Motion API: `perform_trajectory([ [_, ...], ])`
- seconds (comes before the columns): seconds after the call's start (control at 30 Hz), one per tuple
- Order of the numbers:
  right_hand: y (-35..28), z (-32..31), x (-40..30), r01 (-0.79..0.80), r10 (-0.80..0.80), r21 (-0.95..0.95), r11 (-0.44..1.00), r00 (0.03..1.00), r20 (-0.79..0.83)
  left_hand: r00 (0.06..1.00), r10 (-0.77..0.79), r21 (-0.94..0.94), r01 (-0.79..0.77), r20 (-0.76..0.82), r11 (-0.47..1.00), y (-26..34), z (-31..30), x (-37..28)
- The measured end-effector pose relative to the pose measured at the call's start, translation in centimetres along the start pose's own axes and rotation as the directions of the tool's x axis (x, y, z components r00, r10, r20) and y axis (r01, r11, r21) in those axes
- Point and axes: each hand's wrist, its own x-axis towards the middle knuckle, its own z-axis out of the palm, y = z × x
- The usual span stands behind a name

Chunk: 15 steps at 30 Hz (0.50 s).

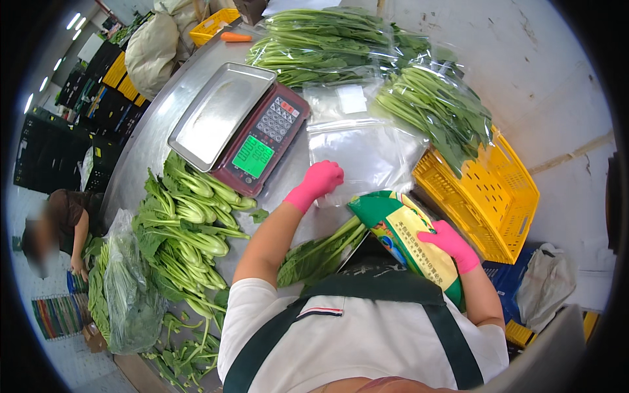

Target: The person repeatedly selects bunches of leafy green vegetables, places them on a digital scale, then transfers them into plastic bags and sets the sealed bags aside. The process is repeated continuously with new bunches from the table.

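My left hand, in a pink glove, rests with curled fingers at the near left part of a stack of clear plastic bags. Whether it pinches a bag is hidden. My right hand, also pink-gloved, grips a green and yellow printed plastic sack close to my body, thumb on its face. Leafy greens lie between my arms, their stems reaching the sack. Left of my left arm are loose leafy greens with pale stems. A digital scale with a lit green display and bare steel pan stands beyond them.
Bagged greens pile at the table's far side; another bagged bunch overhangs a yellow plastic crate. A carrot lies near the far edge. A large plastic bag of greens sits left. Another person bends beyond the table.
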Motion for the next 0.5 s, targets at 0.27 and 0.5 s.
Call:
perform_trajectory([
  [0.27,0.0,1.0,7.0,0.21,-0.203,0.04,0.977,0.97,-0.132,0.866,-0.209,-0.774,-0.267,-0.454,0.574,5.1,-0.1,1.3],
  [0.5,-1.3,-1.0,11.3,0.31,-0.329,-0.145,0.94,0.934,-0.135,0.887,-0.399,-0.908,-0.051,-0.232,0.415,7.5,3.0,-4.5],
])
